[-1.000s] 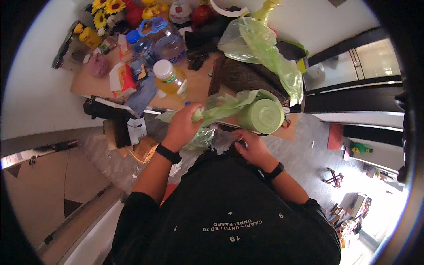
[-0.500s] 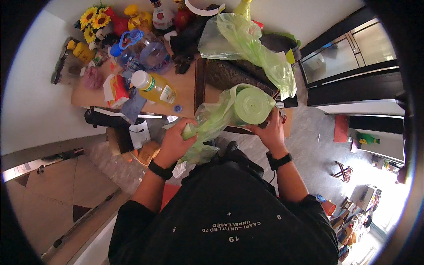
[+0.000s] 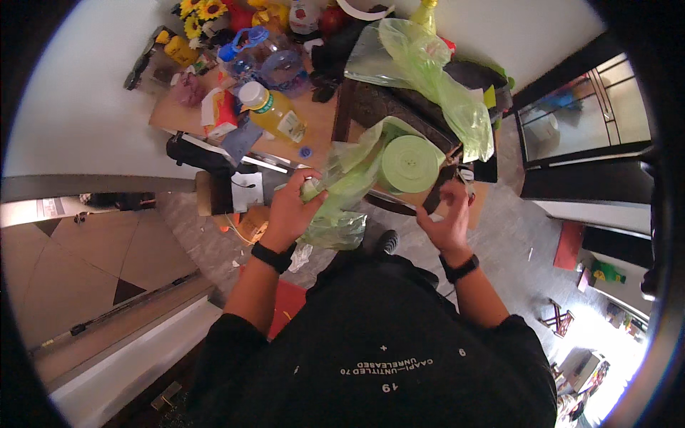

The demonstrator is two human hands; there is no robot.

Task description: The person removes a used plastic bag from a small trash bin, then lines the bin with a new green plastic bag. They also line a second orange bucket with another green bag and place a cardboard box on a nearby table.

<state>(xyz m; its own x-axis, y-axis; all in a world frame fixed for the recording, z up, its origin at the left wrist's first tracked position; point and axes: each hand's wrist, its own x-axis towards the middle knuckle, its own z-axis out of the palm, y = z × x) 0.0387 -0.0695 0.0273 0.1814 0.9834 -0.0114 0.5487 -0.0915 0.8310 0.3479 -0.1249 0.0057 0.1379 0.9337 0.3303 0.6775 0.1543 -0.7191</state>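
Note:
A roll of pale green plastic bags stands on end near the table's front edge, its round coiled face up. From its left side runs a loose translucent green bag, bunched and hanging past the edge. My left hand is closed on that bag's gathered end. My right hand is beside the roll at its lower right, apart from it, with thumb and fingers spread and nothing in them. Behind the roll another loose green bag drapes over dark items on the table.
A yellow drink bottle and a small blue cap are on the wooden table, left of the roll. Large clear jugs, a red and white packet and sunflowers crowd the back left. A cardboard box is below.
My right hand has let go of the roll and drawn away to the lower right, its fingers apart. My left hand keeps its grip on the bag. The view has shifted a little.

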